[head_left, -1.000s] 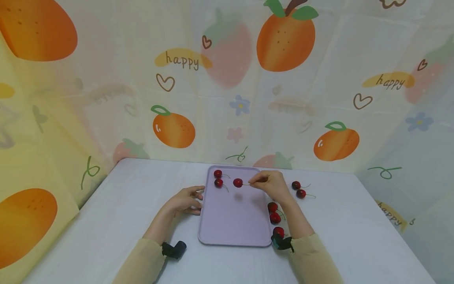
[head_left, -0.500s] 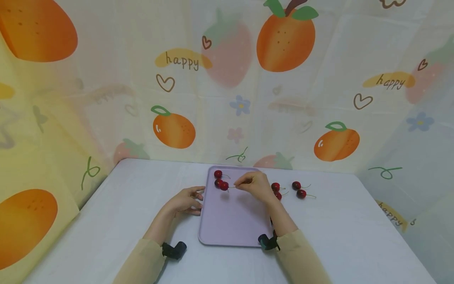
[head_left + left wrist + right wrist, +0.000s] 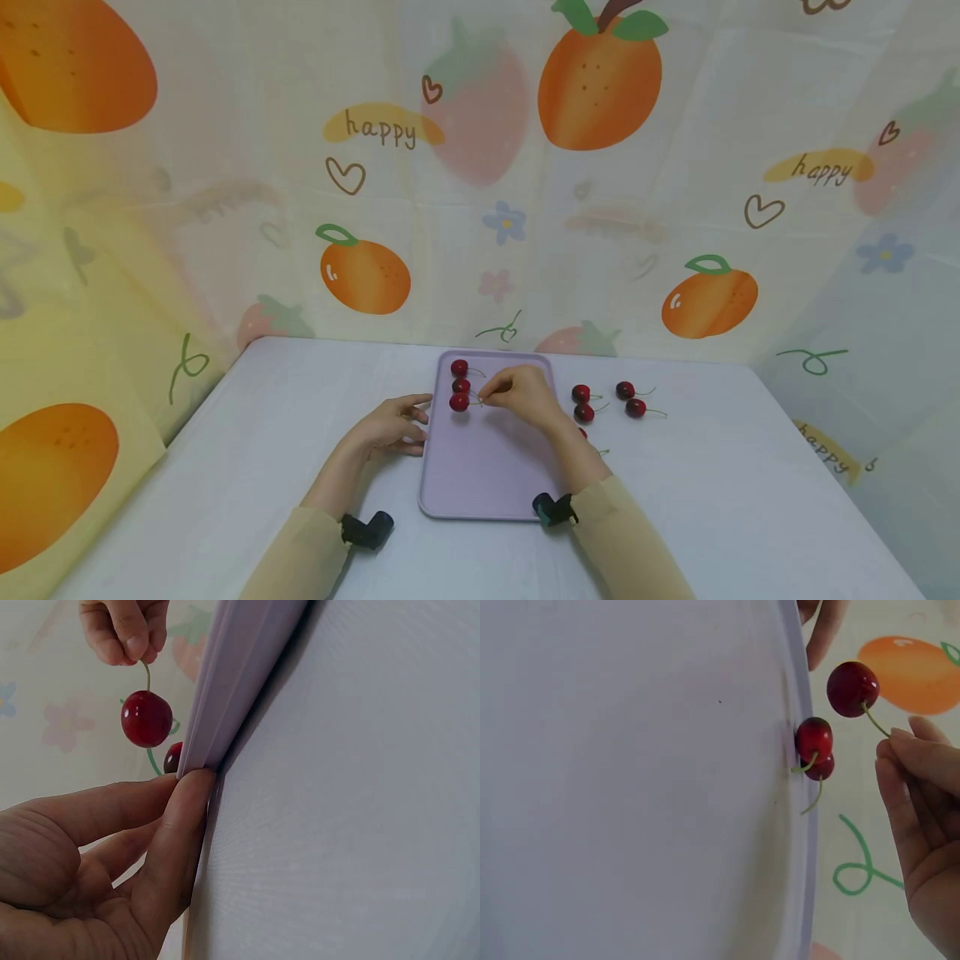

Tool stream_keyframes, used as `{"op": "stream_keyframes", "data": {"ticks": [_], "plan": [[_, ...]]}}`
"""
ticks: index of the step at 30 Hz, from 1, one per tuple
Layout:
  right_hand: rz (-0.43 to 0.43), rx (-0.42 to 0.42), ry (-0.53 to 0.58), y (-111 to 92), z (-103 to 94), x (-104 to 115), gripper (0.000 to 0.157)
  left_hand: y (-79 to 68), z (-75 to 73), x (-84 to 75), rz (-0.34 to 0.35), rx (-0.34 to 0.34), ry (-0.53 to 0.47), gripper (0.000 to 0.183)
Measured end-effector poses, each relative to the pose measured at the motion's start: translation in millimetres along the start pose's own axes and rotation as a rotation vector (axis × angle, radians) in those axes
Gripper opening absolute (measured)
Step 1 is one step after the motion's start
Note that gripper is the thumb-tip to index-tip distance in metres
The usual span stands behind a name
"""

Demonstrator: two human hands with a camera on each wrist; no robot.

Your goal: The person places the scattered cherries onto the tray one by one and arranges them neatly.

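Note:
A lilac tray [image 3: 495, 483] lies on the white table. Two red cherries, a far one [image 3: 459, 367] and a nearer one [image 3: 461, 386], rest at its far left, stems pointing right. My right hand [image 3: 522, 398] pinches the stem of a third cherry [image 3: 458, 403] between thumb and fingertips. This cherry hangs a little above the tray, just nearer than the other two, as the right wrist view shows its gap from the surface. My left hand [image 3: 392, 425] rests beside the tray, fingertips touching its left rim [image 3: 202, 735]; its fingers are loosely extended.
Right of the tray lie several more cherries, among them a pair [image 3: 582, 403] by the rim and another pair [image 3: 630, 400] farther right. My right forearm partly hides one more cherry [image 3: 582, 432]. A fruit-printed cloth [image 3: 495, 250] hangs behind the table [image 3: 712, 483].
My right hand has carried the cherry left across the tray, then slightly toward me, to just in front of the two resting cherries. The left hand has stayed at the rim.

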State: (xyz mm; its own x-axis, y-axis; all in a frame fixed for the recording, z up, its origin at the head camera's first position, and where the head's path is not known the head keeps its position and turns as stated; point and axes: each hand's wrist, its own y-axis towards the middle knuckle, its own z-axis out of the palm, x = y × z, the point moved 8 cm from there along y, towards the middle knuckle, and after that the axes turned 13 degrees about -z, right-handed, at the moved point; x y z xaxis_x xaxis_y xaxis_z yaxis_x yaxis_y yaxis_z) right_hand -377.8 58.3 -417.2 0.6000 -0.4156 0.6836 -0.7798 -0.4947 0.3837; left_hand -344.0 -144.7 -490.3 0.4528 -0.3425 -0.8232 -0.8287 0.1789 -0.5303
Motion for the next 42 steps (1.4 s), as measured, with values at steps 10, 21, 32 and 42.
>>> {"op": "stream_keyframes", "data": {"ticks": [10, 21, 32, 42], "plan": [[0.032, 0.039, -0.004, 0.1, 10.4, -8.0, 0.008, 1.6, 0.6, 2.8, -0.026, -0.007, 0.022, 0.075], [0.047, 0.051, -0.002, 0.2, 14.0, -21.1, 0.007, -2.0, 0.6, 1.1, -0.025, -0.015, 0.009, 0.075], [0.071, 0.066, -0.022, -1.2, 12.9, -22.4, 0.008, 1.0, -0.7, 1.4, -0.026, -0.013, -0.002, 0.075], [0.101, 0.07, 0.0, -3.6, 14.4, -24.4, 0.008, -0.2, 0.2, 0.2, -0.021, -0.013, 0.011, 0.075]]}}
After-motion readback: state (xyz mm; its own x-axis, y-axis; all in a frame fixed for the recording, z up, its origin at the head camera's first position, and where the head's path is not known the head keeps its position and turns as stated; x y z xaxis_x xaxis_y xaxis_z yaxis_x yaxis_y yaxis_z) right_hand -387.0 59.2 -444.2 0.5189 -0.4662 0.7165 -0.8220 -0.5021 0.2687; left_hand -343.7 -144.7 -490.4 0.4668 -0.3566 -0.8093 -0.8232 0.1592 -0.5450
